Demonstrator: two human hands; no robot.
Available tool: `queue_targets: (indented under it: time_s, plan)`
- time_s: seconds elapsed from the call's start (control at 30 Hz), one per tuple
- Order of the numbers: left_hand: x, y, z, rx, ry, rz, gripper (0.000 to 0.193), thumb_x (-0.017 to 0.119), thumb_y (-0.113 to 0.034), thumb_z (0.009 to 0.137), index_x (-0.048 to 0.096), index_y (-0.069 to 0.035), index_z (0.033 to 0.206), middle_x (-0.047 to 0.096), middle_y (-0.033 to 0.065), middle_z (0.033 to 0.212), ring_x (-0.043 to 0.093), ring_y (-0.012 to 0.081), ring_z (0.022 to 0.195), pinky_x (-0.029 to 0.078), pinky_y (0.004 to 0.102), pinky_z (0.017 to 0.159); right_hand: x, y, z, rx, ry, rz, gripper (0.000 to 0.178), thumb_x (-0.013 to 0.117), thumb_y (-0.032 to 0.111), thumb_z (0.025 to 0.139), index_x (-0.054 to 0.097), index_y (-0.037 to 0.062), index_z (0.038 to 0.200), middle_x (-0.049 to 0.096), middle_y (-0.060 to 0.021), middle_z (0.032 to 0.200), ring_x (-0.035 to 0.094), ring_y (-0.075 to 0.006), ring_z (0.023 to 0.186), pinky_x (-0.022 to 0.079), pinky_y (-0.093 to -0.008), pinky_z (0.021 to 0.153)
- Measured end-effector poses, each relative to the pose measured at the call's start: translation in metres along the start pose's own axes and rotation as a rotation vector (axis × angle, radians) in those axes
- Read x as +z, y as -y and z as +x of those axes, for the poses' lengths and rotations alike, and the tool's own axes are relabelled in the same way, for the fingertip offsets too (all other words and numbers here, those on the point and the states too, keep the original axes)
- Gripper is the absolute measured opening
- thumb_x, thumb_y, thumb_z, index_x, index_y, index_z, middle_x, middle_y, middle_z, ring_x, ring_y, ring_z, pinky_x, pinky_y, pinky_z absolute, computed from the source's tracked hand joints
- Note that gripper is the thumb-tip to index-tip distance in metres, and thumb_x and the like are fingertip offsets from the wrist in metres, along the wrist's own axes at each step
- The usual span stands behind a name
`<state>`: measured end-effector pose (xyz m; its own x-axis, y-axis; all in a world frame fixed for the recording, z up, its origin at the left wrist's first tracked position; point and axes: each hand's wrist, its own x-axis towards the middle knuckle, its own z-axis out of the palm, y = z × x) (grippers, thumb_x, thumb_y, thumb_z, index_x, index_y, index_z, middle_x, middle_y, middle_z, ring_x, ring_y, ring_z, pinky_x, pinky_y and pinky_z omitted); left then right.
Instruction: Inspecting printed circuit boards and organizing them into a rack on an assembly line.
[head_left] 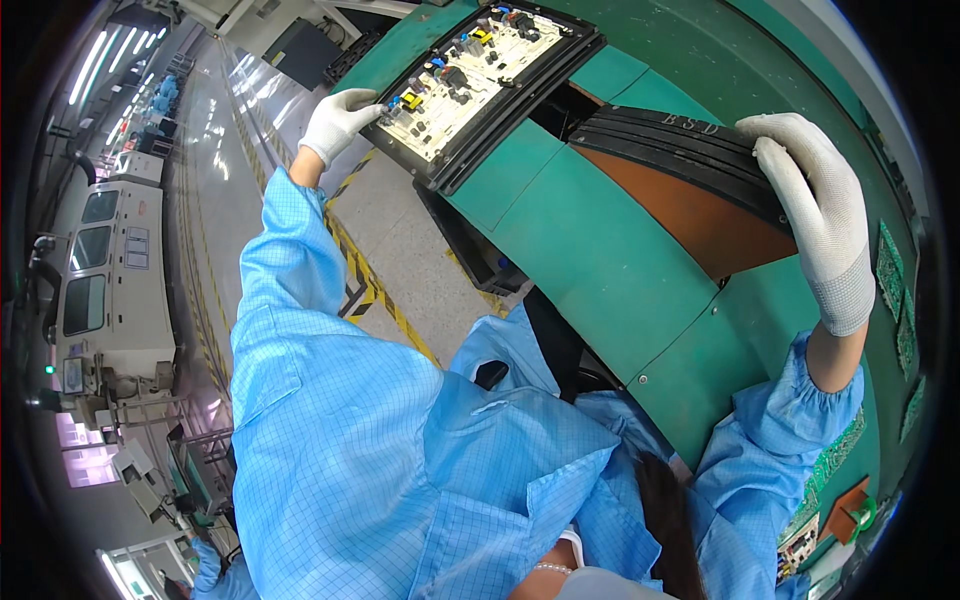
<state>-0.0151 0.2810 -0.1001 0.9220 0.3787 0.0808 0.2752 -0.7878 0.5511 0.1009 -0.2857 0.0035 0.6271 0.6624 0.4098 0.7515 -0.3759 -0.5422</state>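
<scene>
My left hand, in a white glove, grips the near left corner of a black tray that carries a white circuit board with blue, yellow and black parts. The tray lies tilted on the green bench. My right hand, also gloved, rests on the end of a stack of black trays lying flat on the bench, above a brown panel. Both arms wear blue grid-pattern sleeves.
Green circuit boards line the bench's right edge, with more boards at the lower right. A grey floor with yellow-black striped tape runs left of the bench. A pale grey machine with windows stands at far left.
</scene>
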Motion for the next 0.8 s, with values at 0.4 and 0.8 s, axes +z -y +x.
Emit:
queue_targets:
  time_s: [0.4,0.8]
  plan:
    - [-0.006,-0.038,0.089,-0.117,0.186,-0.043,0.048,0.076,-0.036,0.092,0.072,-0.005,0.129,0.075,0.0054,0.103,0.068,0.0155,0.083,0.057,0.0324,0.074,0.001,0.000,-0.001,-0.024,-0.030,-0.009,0.027,0.061,0.025,0.100,0.069,0.0002,0.107,0.068,-0.0146,0.099,0.067,-0.0290,0.092,0.052,-0.0353,0.086]
    - [0.016,-0.058,0.141,-0.014,0.228,0.359,0.040,0.080,-0.036,0.091,0.077,-0.006,0.118,0.078,0.0093,0.101,0.071,0.0189,0.081,0.058,0.0349,0.075,0.002,0.000,-0.001,-0.034,-0.056,-0.027,0.027,0.062,0.024,0.099,0.069,-0.0003,0.106,0.069,-0.0144,0.101,0.068,-0.0292,0.094,0.053,-0.0357,0.088]
